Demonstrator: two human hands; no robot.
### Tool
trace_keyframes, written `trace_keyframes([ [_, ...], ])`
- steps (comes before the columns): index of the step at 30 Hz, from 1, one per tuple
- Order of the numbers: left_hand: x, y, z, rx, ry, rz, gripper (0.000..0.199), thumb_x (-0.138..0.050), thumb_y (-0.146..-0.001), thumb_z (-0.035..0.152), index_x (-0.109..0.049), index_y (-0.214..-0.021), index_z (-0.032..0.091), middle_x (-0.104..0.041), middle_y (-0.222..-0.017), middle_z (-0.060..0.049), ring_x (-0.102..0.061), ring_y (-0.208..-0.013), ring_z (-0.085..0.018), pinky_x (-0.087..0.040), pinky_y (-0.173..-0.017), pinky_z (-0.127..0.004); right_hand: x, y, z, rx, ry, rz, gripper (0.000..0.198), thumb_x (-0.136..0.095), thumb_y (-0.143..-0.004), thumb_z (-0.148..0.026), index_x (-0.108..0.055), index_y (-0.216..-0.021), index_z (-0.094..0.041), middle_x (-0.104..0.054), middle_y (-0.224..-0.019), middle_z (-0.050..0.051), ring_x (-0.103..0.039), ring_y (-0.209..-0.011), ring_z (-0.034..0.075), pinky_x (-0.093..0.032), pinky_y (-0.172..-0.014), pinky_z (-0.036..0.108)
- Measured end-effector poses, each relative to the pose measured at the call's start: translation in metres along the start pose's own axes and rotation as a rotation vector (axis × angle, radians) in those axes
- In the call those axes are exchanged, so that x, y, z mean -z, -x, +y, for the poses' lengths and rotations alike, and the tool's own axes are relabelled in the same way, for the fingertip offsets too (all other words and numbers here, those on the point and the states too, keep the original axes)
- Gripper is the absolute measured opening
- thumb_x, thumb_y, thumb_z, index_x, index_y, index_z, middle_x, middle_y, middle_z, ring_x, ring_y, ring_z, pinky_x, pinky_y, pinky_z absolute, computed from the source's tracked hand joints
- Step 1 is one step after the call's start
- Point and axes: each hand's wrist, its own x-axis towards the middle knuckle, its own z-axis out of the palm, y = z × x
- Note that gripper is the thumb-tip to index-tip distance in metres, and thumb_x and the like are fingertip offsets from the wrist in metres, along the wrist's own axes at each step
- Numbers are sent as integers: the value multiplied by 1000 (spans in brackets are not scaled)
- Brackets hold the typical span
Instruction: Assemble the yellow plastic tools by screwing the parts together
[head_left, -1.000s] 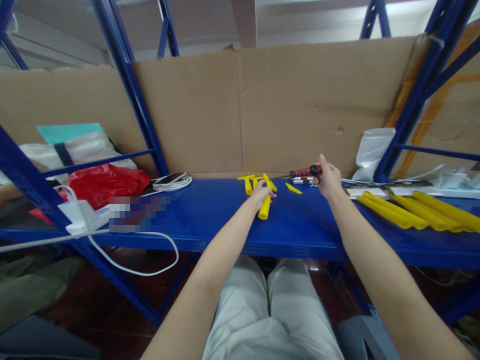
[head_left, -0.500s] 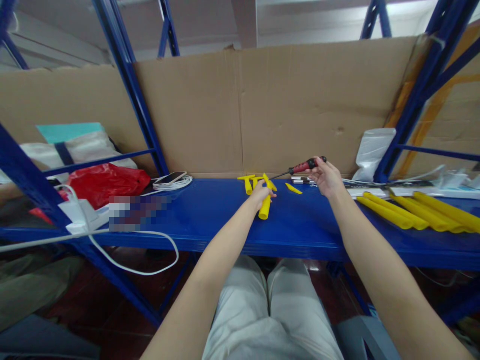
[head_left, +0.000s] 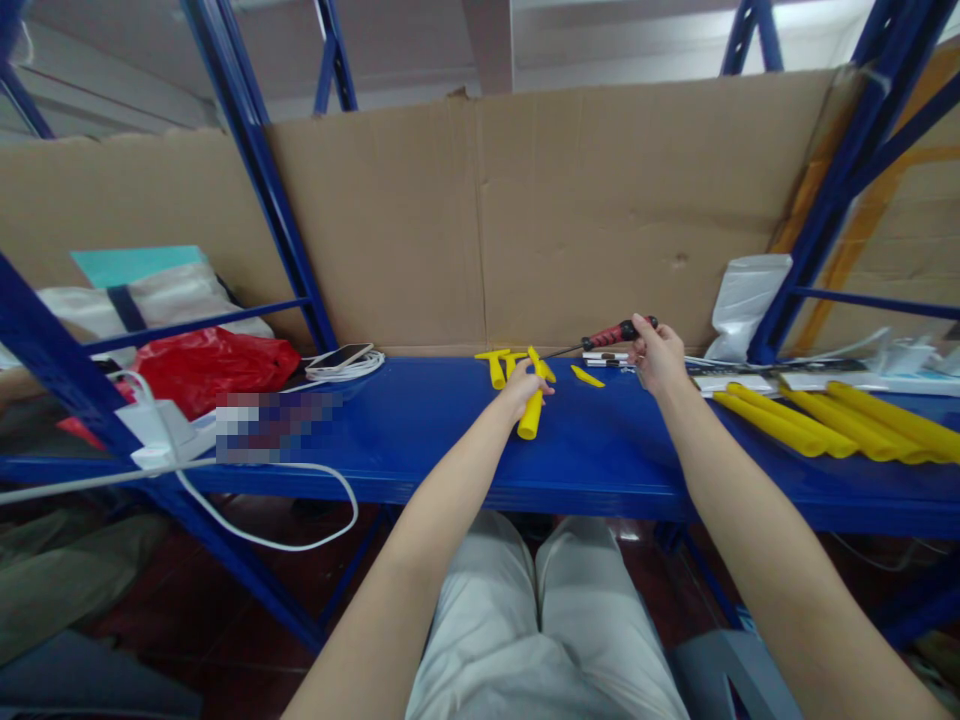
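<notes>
on the blue shelf [head_left: 420, 420], your left hand [head_left: 517, 392] clamps the yellow tube [head_left: 529, 420]; your right hand [head_left: 659, 355], well apart, grips the screwdriver [head_left: 600, 339] by its handle. pushing at a slant could slip its tip into your left hand.

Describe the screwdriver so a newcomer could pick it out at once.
Start at the big cardboard panel behind the blue shelf. Near its foot, right of centre, the right hand holds the screwdriver, its thin shaft pointing left toward the yellow pieces at the left hand. Its red-and-black handle sets it apart from them.
</notes>
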Motion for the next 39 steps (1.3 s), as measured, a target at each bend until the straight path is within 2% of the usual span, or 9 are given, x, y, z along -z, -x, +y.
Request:
trace_keyframes([
  [5,0,0,0,-6,14,3,83,-51,-65,-7,-31,-141,20,-63,-100,-9,-67,-68,-15,-41,-40,-17,-2,4,-5,-57,-46,-21,42,-83,-58,-38,-45,-65,-20,-32,-39,-12,-32,-32,3,-30,-31,16],
  [11,0,1,1,-17,16,17,78,-49,-67,-7,-33,-138,21,-63,-96,-7,-66,-62,-13,-40,-39,-17,-3,9,-17,-280,-102,-90,22,-71,-76,-33,-53,-75,-19,-46,-46,-9,-40,-35,3,-33,-34,13],
  [15,0,0,0,-27,26,11,77,-48,-68,-7,-33,-138,21,-62,-98,-7,-65,-60,-12,-40,-38,-16,-2,8,-16,-313,-112,-74,21,-64,-83,-29,-49,-72,-19,-50,-48,-8,-43,-36,3,-34,-35,13],
  [20,1,0,0,-22,11,4,79,-49,-66,-6,-33,-139,21,-63,-101,-8,-67,-65,-14,-40,-39,-16,1,2,-7,-244,-72,-99,41,-72,-74,-40,-36,-65,-21,-35,-40,-11,-34,-33,4,-28,-32,16],
  [23,1,-1,0,-12,-4,-11,81,-53,-65,-5,-33,-139,23,-63,-104,-8,-68,-71,-16,-42,-41,-17,3,-1,-3,-172,-39,-21,54,-77,-65,-45,-28,-62,-22,-32,-40,-12,-32,-32,5,-25,-31,17],
  [28,1,-2,-1,-11,2,-8,83,-55,-65,-5,-32,-140,23,-64,-104,-8,-68,-72,-16,-43,-43,-17,2,-2,-2,-195,1,64,48,-76,-66,-42,-33,-63,-22,-33,-40,-11,-30,-32,4,-23,-29,17],
  [35,1,-2,-1,-14,12,-12,83,-56,-64,-4,-33,-139,24,-62,-106,-9,-68,-74,-17,-42,-41,-17,5,-5,1,-204,-9,18,50,-79,-60,-49,-36,-66,-23,-26,-38,-12,-29,-31,5,-22,-28,18],
  [39,1,-1,0,-16,11,-12,84,-53,-63,-5,-33,-139,23,-62,-108,-9,-68,-74,-17,-41,-42,-17,5,-6,1,-194,-42,-14,46,-78,-59,-53,-44,-68,-22,-26,-38,-12,-30,-31,5,-24,-29,19],
])
